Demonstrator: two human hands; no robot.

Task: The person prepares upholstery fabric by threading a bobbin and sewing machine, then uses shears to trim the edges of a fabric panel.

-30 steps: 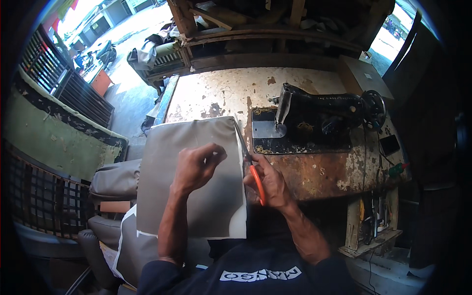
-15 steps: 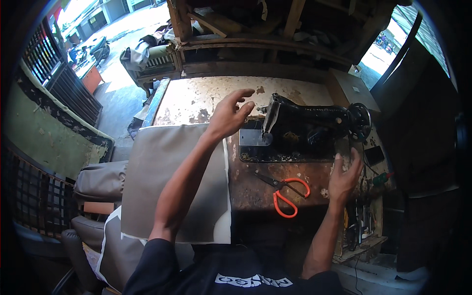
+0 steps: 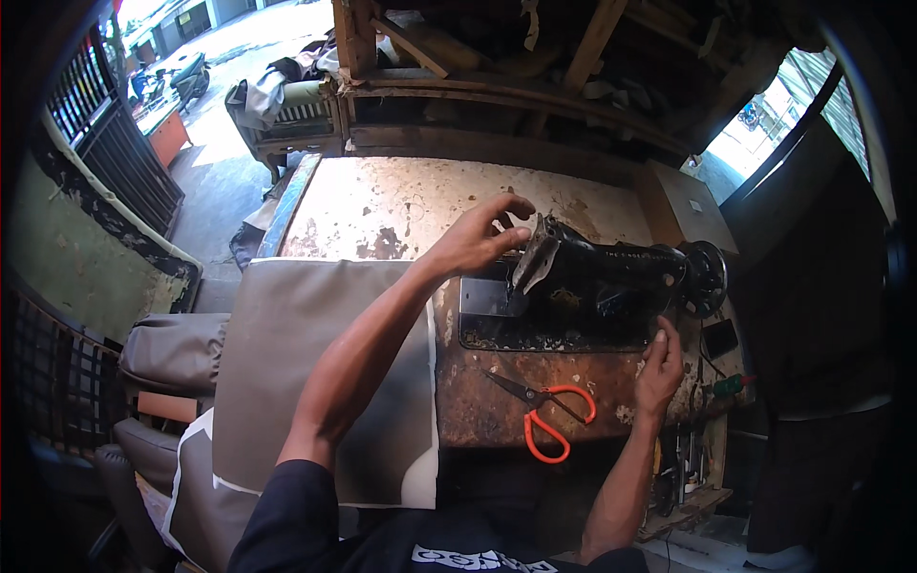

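Observation:
A black sewing machine (image 3: 602, 272) with a handwheel (image 3: 705, 279) stands on the worn worktable. My left hand (image 3: 482, 234) is at the machine's needle end, thumb and forefinger curved apart by the end plate; whether the thumb touches it I cannot tell. My right hand (image 3: 659, 375) is in front of the machine's right end, below the handwheel, with loosely bent fingers and nothing visible in them. Scissors with orange handles (image 3: 546, 413) lie on the table between my arms. Under my left forearm a grey-brown sheet of upholstery material (image 3: 277, 363) with white edges hangs over the table's front.
Brown padded pieces (image 3: 181, 353) are stacked at the lower left. A green-handled tool (image 3: 731, 385) and a dark flat object (image 3: 719, 336) lie right of my right hand. Beyond the worktable (image 3: 358, 201) is a wooden rack (image 3: 458, 88). Tools stand in a side holder (image 3: 693, 458).
My left hand has moved right, up to the machine's needle end. The right hand's fingers have drawn in from a wider spread. The whole view has shifted slightly.

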